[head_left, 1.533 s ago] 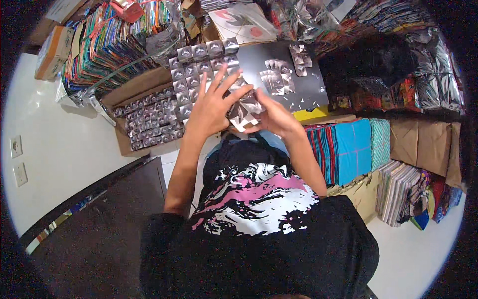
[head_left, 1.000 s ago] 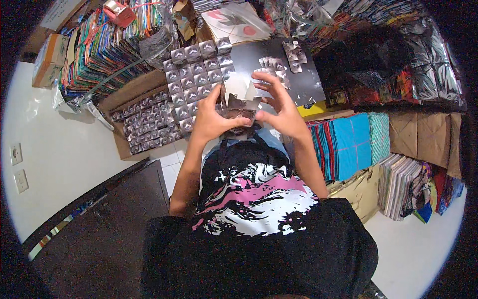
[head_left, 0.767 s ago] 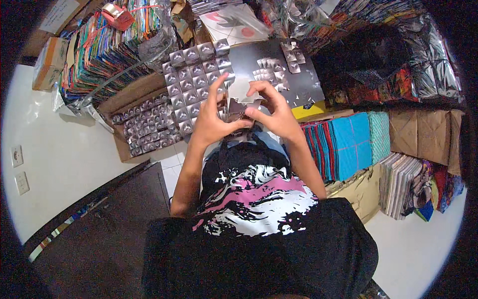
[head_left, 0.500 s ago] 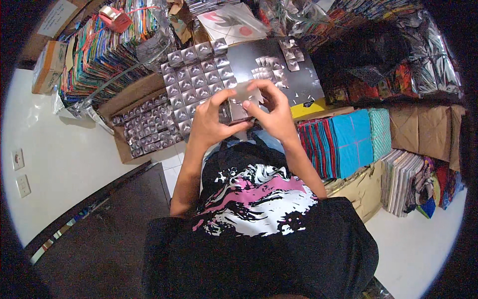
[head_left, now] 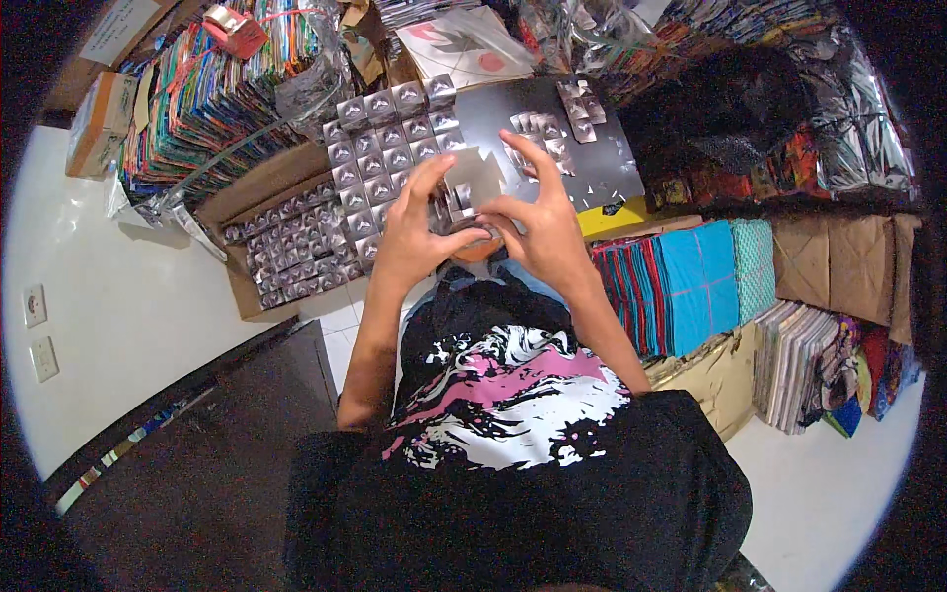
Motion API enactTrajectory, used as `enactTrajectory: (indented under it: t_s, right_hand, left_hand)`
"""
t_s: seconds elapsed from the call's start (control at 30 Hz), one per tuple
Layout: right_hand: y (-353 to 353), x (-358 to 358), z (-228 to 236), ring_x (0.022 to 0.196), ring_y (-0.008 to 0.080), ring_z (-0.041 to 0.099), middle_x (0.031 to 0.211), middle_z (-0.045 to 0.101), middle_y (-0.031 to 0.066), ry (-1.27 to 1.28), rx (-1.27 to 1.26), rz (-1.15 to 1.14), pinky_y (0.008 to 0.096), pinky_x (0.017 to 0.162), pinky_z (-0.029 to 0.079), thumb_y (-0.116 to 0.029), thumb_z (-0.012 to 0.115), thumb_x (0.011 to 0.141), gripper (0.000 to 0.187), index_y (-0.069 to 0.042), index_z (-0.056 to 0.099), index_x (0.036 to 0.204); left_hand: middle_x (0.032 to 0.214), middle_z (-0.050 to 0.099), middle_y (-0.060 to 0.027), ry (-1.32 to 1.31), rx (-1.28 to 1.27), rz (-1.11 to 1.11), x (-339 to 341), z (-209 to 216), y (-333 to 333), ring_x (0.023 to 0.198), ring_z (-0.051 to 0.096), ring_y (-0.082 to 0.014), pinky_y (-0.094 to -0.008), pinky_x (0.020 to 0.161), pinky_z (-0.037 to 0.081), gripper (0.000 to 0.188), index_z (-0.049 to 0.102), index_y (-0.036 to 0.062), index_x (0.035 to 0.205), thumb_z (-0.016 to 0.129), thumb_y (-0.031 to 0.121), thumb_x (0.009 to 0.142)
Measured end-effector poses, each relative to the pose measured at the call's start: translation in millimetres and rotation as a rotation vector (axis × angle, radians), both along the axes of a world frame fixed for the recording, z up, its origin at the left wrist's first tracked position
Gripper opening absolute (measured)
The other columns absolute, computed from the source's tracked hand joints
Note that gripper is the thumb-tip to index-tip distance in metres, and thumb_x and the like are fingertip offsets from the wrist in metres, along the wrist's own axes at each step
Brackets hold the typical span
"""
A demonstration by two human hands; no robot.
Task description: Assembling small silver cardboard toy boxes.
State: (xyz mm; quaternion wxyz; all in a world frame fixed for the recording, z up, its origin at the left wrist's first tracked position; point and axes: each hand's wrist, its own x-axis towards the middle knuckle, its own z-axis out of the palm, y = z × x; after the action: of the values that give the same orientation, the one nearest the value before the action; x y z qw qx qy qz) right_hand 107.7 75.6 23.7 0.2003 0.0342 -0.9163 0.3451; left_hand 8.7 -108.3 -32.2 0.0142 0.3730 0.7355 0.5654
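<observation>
Between my hands is a small, partly folded cardboard box (head_left: 473, 170), with its plain greyish inner side and loose flaps facing up. My left hand (head_left: 412, 235) holds its left side, thumb along the near edge and fingers curved around. My right hand (head_left: 546, 219) pinches the near edge with its thumb, while the index finger is raised off the card. Just beyond my left hand stand rows of small dark printed boxes (head_left: 380, 163). Flat folded box blanks (head_left: 543, 138) lie past my right fingers on the black tabletop (head_left: 480, 116), with another group of blanks (head_left: 584, 107) farther right.
An open brown carton (head_left: 258, 181) full of similar small boxes stands at left. Behind it are bundled packs (head_left: 212, 128) with a red tape dispenser (head_left: 235, 33) on top. Blue and red fabric stacks (head_left: 695, 276) sit at right. White paper scraps (head_left: 595, 189) dot the table.
The box blank has tilted and opened so its inner side shows more. My right index finger has lifted away from the card, and both thumbs have moved to its near edge.
</observation>
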Motion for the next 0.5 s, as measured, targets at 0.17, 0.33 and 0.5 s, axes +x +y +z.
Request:
enactTrajectory:
  t_s: [0.17,0.33,0.5]
  right_hand:
    - [0.1,-5.4,-6.8,0.135,0.0383,0.052,0.145,0.051,0.0174,0.093,0.067,-0.136,0.0493,0.103,0.05,-0.009,0.085,0.079,0.017,-0.009,0.08,0.095]
    - [-7.7,-10.7,1.7,0.133,0.0379,0.054,0.144,0.053,0.0183,0.07,-0.078,-0.079,0.0465,0.101,0.052,-0.014,0.086,0.08,0.018,-0.007,0.079,0.095]
    - [3.3,-5.7,19.9,0.136,0.0356,0.054,0.149,0.052,0.0158,0.051,-0.062,0.062,0.0461,0.105,0.051,-0.017,0.087,0.079,0.037,-0.014,0.079,0.116]
  left_hand:
    - [0.163,0.032,-0.0202,0.372,-0.196,0.106,7.3,20.1,1.3,0.138,0.053,-0.0433,-0.0502,0.105,0.055,0.078,0.06,0.026,0.138,0.095,0.031,0.068]
    - [0.153,0.049,-0.0202,0.243,-0.172,0.186,23.4,10.9,15.9,0.128,0.06,-0.0455,-0.0518,0.099,0.056,0.105,0.041,0.0206,0.153,0.095,0.039,0.066]
    - [0.14,0.062,-0.0183,0.152,-0.052,0.177,19.7,8.2,18.3,0.119,0.067,-0.0415,-0.0483,0.097,0.057,0.094,0.043,0.0166,0.148,0.094,0.027,0.07]
